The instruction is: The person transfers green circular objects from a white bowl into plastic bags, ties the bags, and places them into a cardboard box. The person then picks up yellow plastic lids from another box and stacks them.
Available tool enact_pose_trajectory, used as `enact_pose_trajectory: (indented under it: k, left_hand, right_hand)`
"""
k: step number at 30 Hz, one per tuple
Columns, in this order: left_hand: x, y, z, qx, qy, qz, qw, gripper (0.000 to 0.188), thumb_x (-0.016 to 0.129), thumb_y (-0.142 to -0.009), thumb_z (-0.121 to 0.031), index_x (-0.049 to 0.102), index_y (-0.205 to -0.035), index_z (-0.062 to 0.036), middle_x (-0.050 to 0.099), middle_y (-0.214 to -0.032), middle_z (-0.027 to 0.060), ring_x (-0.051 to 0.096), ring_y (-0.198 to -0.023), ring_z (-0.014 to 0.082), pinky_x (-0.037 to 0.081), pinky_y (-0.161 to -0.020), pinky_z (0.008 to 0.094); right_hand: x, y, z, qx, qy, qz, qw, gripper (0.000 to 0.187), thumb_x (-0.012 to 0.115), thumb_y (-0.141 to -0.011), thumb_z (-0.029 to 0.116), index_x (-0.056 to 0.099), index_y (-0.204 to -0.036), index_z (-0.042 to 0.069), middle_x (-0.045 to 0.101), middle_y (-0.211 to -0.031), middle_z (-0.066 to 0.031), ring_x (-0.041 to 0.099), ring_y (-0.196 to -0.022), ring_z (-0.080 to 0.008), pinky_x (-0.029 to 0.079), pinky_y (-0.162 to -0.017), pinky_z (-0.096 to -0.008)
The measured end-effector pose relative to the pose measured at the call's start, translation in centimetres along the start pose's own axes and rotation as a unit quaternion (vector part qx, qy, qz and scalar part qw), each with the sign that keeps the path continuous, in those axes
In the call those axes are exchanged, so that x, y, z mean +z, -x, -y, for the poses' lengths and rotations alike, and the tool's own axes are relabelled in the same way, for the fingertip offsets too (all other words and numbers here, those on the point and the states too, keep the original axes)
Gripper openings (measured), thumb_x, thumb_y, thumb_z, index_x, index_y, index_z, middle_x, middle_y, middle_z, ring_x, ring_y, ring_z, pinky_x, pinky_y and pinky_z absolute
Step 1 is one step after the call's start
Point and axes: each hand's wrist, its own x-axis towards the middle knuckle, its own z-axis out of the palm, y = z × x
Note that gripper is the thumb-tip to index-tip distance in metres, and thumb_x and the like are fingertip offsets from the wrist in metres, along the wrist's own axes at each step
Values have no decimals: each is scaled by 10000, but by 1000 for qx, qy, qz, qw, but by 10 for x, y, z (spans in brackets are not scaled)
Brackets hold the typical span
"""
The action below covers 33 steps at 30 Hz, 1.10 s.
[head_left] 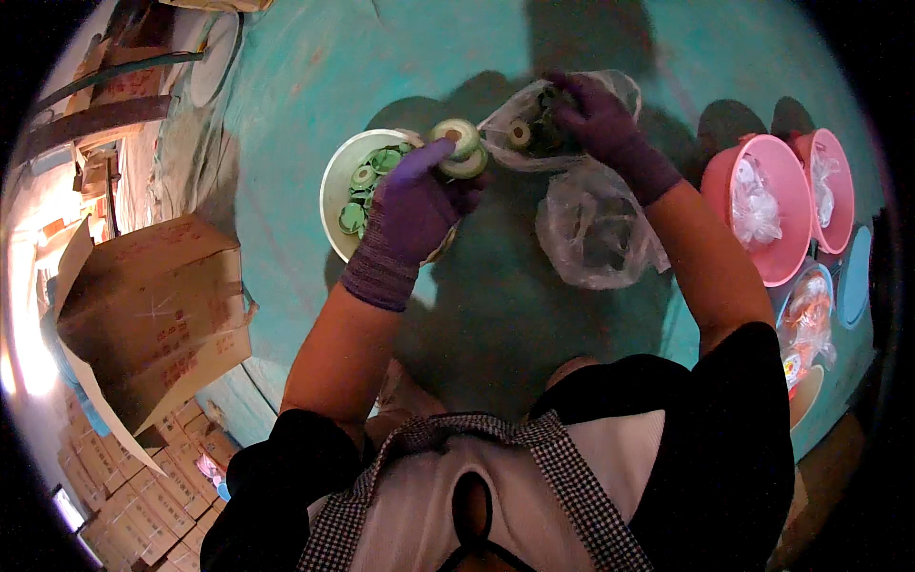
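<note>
My left hand, in a purple knit glove, is closed around a pair of round pale-green disc-shaped pieces with brownish centres. It hovers over the right rim of a white basin, in which several flat green round pieces lie. My right hand, gloved the same way, grips the upper edge of a clear plastic bag. Inside that bag are dark green pieces and a similar round piece. Just below it, a crumpled clear plastic bag rests on the green surface.
On the right stand two pink basins with clear bags inside, and a blue basin with bagged orange things. A blue lid lies beside them. An open cardboard box stands at the left, with stacked cartons beyond.
</note>
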Motion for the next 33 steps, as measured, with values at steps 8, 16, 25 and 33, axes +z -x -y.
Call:
enact_pose_trajectory:
  k: [8,16,25,33]
  left_hand:
    - [23,-15,13,76,-379,-72,920,370,627,-866,-279,608,-1119,-9,618,-1090,119,646,-883,245,515,-786,354]
    - [47,-116,56,355,-726,-31,588,459,612,-832,-266,547,-1249,-86,562,-1199,164,543,-1122,347,450,-953,432]
    - [26,-129,89,216,-680,11,701,751,667,-739,-308,366,-1400,-115,386,-1414,179,381,-1304,367,334,-1085,462]
    - [7,-103,83,21,-739,-155,655,872,704,-710,-448,344,-1402,-59,373,-1404,235,397,-1278,423,374,-1052,477]
  right_hand:
    - [-19,13,-23,56,-167,-15,984,503,615,-856,229,502,-1335,121,551,-1265,-159,551,-1142,-300,428,-988,-390]
    - [-40,17,-74,242,27,-122,962,525,636,-866,262,491,-1299,5,608,-1148,-121,563,-1066,-229,450,-923,-351]
    - [-54,29,1,267,-498,-31,825,360,571,-895,219,594,-1188,10,644,-1006,-59,593,-901,-159,462,-824,-288]
    - [-77,28,1,206,-298,-7,932,331,512,-919,272,656,-1105,40,626,-947,-50,544,-763,-121,437,-682,-246]
